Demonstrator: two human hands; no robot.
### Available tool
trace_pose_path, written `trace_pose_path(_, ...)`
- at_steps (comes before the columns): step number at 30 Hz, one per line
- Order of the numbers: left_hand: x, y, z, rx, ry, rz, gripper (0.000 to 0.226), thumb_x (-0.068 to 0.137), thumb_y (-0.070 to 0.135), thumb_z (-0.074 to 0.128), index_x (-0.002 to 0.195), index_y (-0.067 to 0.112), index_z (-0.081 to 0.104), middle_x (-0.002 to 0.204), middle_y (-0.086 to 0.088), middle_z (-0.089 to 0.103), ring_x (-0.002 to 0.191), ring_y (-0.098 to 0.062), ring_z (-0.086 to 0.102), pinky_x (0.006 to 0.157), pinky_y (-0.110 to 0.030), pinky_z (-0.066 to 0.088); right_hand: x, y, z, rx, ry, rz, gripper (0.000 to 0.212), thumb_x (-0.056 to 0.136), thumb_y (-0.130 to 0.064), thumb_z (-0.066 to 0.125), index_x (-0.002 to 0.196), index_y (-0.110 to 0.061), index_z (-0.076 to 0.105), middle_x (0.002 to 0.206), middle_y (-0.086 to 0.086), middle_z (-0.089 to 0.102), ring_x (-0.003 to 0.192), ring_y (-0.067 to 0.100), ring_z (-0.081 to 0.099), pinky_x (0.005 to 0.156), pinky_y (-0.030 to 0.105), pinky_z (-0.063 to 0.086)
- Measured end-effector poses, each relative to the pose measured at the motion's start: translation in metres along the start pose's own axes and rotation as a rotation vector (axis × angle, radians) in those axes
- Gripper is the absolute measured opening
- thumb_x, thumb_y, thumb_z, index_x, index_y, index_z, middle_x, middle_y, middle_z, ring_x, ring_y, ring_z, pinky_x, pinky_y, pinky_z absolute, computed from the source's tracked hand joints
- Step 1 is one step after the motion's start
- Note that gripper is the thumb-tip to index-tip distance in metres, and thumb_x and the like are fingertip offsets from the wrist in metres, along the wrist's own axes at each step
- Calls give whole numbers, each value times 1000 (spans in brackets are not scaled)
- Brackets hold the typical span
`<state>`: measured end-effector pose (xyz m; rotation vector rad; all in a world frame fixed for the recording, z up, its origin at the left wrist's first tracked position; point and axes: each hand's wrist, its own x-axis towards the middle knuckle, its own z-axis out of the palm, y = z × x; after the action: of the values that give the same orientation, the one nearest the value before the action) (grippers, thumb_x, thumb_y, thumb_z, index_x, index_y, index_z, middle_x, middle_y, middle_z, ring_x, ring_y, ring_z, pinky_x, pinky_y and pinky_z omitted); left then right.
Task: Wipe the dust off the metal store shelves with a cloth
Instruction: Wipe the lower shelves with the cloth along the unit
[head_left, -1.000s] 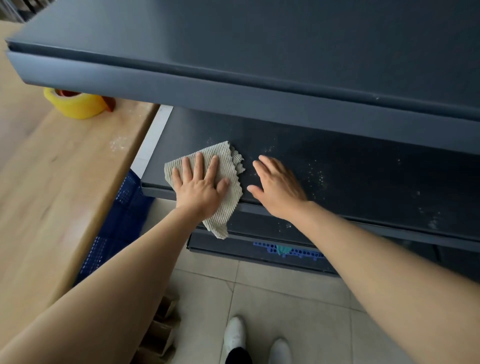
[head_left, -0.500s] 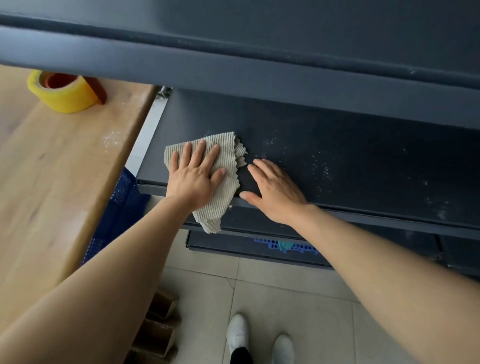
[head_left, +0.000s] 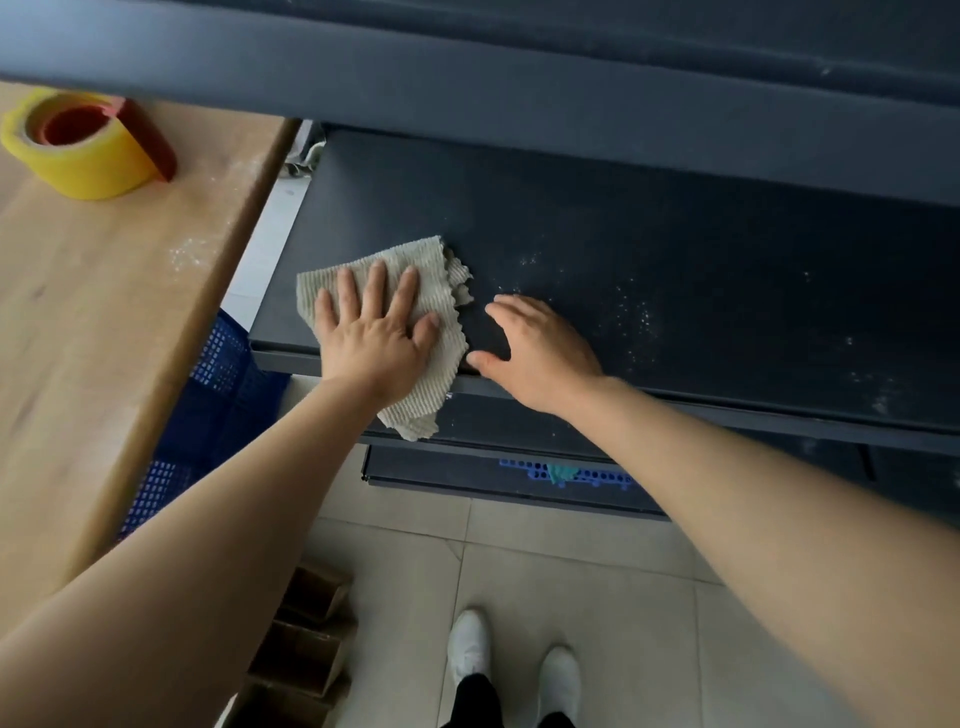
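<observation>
A beige ribbed cloth (head_left: 441, 291) lies at the left front corner of a dark metal shelf (head_left: 675, 249), one end hanging over the front edge. My left hand (head_left: 374, 338) presses flat on the cloth with the fingers spread. My right hand (head_left: 540, 348) rests just right of the cloth on the shelf's front edge, fingers apart, holding nothing. White dust specks are scattered over the shelf to the right of my hands. A higher shelf (head_left: 519, 78) overhangs across the top of the view.
A wooden table (head_left: 104, 322) stands to the left with a yellow tape roll (head_left: 78, 145) on it. A blue plastic crate (head_left: 218, 395) sits between table and shelving. Lower shelves (head_left: 493, 478), cardboard pieces (head_left: 306, 639) and my white shoes (head_left: 514, 660) are on the tiled floor.
The view has tilted down and in under the upper shelf. My left hand and cloth have barely shifted on the shelf; my right hand has curled slightly on the front edge.
</observation>
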<state>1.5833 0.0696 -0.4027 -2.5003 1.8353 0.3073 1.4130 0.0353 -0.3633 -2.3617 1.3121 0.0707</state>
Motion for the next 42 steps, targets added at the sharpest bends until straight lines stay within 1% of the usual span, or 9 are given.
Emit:
trace_pose_path(6, 2, 6, 1, -22, 28, 122, 60, 92, 59, 13, 146, 38, -1, 158, 2, -1, 145, -27, -8, 117, -47, -5, -3, -1, 4, 0, -2, -17, 64, 96, -39, 49, 148, -10, 24, 156, 2, 23, 144, 18, 16, 114, 31, 18)
trace_pose_path(12, 28, -6, -5, -40, -5, -23, 62, 90, 63, 13, 146, 38, 0, 158, 2, -5, 144, -27, -11, 116, -48, -7, 15, -6, -15, 1, 29, -81, 60, 91, -28, 56, 143, -10, 32, 150, 3, 34, 136, 23, 30, 109, 32, 26)
trace_pose_path(19, 72, 2, -11, -20, -13, -73, 66, 88, 66, 12, 146, 37, -1, 158, -1, -6, 144, -30, -11, 115, -51, -6, 32, 7, -18, -109, 118, -62, 57, 96, -32, 51, 143, -7, 31, 153, 7, 26, 141, 24, 20, 113, 33, 16)
trace_pose_path(22, 83, 16, -9, 5, 15, 17, 70, 85, 71, 9, 145, 39, -1, 158, 0, -4, 144, -29, -9, 116, -49, -6, 35, 18, -15, -115, 140, -46, 60, 97, -35, 47, 146, -9, 25, 157, 7, 18, 144, 23, 12, 116, 35, 8)
trace_pose_path(27, 93, 51, -7, 11, 19, 188, 62, 90, 64, 11, 145, 40, -2, 158, 2, -4, 145, -26, -9, 117, -45, -5, 34, 37, -11, -108, 242, 6, 57, 97, -32, 46, 145, -6, 28, 154, 9, 24, 143, 25, 17, 118, 39, 8)
trace_pose_path(30, 88, 77, 0, 17, 30, 299, 57, 94, 55, 11, 146, 37, -3, 158, 1, -4, 145, -26, -9, 118, -43, -5, 27, 46, -9, -13, 297, 6, 57, 93, -19, 51, 144, -5, 32, 153, 9, 27, 142, 24, 20, 118, 37, 10)
trace_pose_path(33, 73, 92, 6, 11, 33, 389, 55, 96, 49, 10, 147, 32, -4, 158, 0, -4, 145, -25, -9, 118, -43, -4, 22, 50, -7, 114, 394, 15, 57, 86, -4, 47, 142, -2, 37, 150, 9, 34, 140, 22, 26, 115, 25, 5)
trace_pose_path(36, 64, 86, 3, 10, 7, 426, 55, 97, 45, 12, 147, 28, -3, 158, 0, -5, 145, -23, -9, 118, -41, -5, 23, 45, -4, 138, 435, 36, 54, 88, -4, 46, 141, -2, 39, 148, 9, 37, 139, 22, 30, 117, 30, 9)
trace_pose_path(42, 82, 36, -6, -7, 1, 209, 57, 95, 54, 13, 147, 35, 0, 158, 1, -3, 144, -28, -9, 117, -45, -5, 33, 44, -4, -20, 350, 28, 49, 97, -20, 44, 143, -6, 35, 152, 8, 30, 141, 23, 22, 118, 38, 7)
